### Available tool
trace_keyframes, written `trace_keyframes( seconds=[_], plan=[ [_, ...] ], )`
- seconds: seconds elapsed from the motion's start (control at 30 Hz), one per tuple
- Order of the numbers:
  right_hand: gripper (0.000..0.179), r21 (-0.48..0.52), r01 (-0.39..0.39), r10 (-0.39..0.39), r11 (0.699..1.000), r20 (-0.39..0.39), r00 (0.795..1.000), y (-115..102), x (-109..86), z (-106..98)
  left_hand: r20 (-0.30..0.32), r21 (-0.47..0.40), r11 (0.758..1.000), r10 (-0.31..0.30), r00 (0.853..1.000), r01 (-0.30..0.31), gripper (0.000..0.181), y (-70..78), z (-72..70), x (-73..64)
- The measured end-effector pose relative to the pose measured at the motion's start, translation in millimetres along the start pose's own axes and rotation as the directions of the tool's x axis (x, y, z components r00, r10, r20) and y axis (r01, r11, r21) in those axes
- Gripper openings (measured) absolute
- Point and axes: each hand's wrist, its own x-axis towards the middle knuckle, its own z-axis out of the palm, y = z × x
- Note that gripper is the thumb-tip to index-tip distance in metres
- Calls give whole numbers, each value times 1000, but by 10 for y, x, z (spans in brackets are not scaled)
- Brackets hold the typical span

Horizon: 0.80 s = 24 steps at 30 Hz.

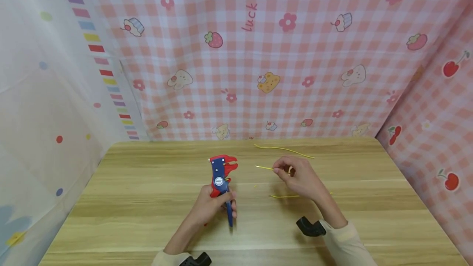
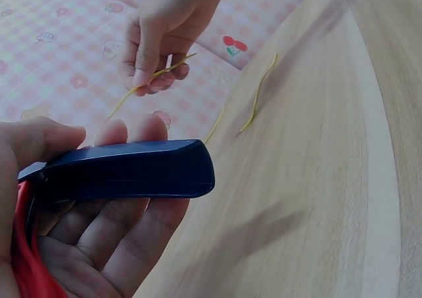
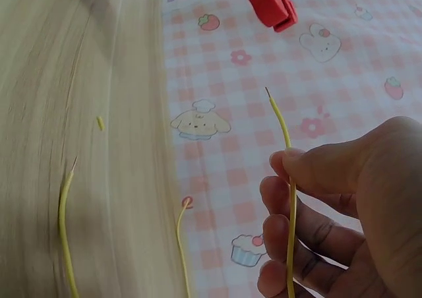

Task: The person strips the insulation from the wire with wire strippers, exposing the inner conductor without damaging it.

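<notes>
My left hand (image 1: pixel 212 204) grips a wire stripper (image 1: pixel 219 171) with a blue body and red jaws, held upright above the table. In the left wrist view its blue handle (image 2: pixel 132 169) lies across the curled fingers. Between thumb and fingers, my right hand (image 1: pixel 298 177) pinches a yellow wire (image 3: pixel 283 126). Bare copper shows at the wire's free end, which points toward the stripper's jaws with a gap between them. Another yellow wire (image 3: pixel 64 232), also with a bare copper tip, lies on the table below the right hand.
A further yellow wire (image 1: pixel 284 148) lies near the table's back edge. One short yellow scrap of insulation (image 3: pixel 100 123) rests on the wooden table (image 1: pixel 129 200). Patterned cloth (image 1: pixel 236 52) hangs behind the table and at both sides.
</notes>
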Motion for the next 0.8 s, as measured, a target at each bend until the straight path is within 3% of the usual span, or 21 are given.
trace_keyframes(
  seconds=[0.8],
  plan=[
    [7, -4, -123, 123, 992, 134, 983, 373, -47, -2, -30, 10, 1000, 1, 1000, -1, 32, 14, -148, 25]
  ],
)
